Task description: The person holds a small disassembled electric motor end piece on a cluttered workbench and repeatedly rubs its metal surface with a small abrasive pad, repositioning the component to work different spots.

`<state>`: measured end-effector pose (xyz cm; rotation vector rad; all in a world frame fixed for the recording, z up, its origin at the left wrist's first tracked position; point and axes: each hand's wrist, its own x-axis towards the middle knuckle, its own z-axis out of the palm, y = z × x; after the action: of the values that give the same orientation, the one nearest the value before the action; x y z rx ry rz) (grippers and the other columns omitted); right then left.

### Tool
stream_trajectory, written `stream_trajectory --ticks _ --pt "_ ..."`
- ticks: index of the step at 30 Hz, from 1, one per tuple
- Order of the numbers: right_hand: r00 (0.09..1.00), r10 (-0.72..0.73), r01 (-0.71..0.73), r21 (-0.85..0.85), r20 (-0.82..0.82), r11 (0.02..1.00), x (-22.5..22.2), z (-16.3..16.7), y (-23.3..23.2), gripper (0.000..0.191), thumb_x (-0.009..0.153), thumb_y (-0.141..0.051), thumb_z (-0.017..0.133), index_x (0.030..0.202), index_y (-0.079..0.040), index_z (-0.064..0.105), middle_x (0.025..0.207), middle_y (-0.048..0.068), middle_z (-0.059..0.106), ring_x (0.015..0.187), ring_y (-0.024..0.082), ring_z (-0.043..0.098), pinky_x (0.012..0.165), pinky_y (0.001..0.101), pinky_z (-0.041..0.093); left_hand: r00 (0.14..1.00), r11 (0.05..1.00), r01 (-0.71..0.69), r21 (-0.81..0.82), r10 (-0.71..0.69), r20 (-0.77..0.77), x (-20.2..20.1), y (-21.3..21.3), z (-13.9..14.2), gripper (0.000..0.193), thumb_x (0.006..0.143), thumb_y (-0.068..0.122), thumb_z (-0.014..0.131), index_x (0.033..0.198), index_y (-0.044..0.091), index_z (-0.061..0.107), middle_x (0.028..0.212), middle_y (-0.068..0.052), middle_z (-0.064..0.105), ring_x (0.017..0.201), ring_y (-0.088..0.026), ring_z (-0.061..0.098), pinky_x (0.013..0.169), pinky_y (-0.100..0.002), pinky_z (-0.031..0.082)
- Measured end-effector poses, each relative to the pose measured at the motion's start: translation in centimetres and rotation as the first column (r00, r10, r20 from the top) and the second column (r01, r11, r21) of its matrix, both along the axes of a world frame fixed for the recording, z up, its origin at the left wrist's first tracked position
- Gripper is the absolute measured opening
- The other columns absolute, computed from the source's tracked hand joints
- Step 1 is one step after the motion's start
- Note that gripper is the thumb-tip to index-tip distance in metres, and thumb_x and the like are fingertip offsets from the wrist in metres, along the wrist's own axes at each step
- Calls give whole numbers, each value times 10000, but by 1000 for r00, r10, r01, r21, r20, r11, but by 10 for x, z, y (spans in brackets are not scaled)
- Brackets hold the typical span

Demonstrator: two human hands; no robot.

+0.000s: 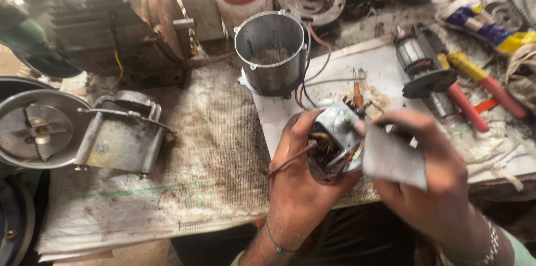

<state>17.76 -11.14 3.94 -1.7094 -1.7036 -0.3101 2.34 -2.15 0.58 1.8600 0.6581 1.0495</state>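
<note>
The left hand (301, 171) grips a small grey motor part (335, 137), dirty, with brown wires, above the desk's (212, 160) near edge. The right hand's (430, 171) fingers pinch a grey sheet (393, 160) against it.

- A small repair workshop: a grimy workbench (212, 148) strewn with dismantled motor parts.
- A bare metal housing (272, 51) stands at upper centre, an armature (416, 59) at upper right.
- Red-handled pliers (474, 95) lie at right, a bladed metal disc (36, 129) at left.
</note>
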Motion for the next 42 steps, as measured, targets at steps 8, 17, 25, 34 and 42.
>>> stream_trajectory --ticks 8,17,25,34,42 --pt "994 101 -99 41 -44 994 -1 -4 2 309 816 -67 743 1125 -50 739 1186 113 637 967 249 712 817 360 574 994 995 -86 48 89 -70 5 1 3 916 699 246 925 1451 112 421 1407 -235 504 1124 -336 704 904 -407 625" --pt "998 48 -46 44 -38 998 6 -6 5 319 830 -129 760 1147 -93 757 1162 105 648 979 256 703 796 374 584 998 999 -50 8 50 -45 7 0 2 870 771 265 903 1479 114 421 1344 -186 585 1122 -317 738 890 -399 645" --pt "999 29 -31 -44 -33 999 4 7 0 308 816 -150 774 1121 -106 769 1105 119 652 915 267 720 746 372 589 1000 999 23 44 -23 3 -1 3 6 865 733 116 858 1477 56 420 1357 -192 595 1161 -336 703 964 -412 608" --pt "999 3 6 -246 33 969 5 27 0 356 788 -193 783 1138 -126 791 1128 111 692 910 267 734 773 374 596 998 990 -53 129 56 -22 3 -3 3 888 745 99 849 1495 42 376 1390 -240 576 1189 -389 676 992 -454 580" --pt "999 -39 34 -176 -24 984 2 24 -2 295 809 -166 788 1098 -108 788 1087 100 705 921 268 729 779 371 590 993 984 -73 161 87 -79 3 -3 1 911 748 127 861 1504 41 362 1346 -241 582 1154 -390 675 981 -484 553"
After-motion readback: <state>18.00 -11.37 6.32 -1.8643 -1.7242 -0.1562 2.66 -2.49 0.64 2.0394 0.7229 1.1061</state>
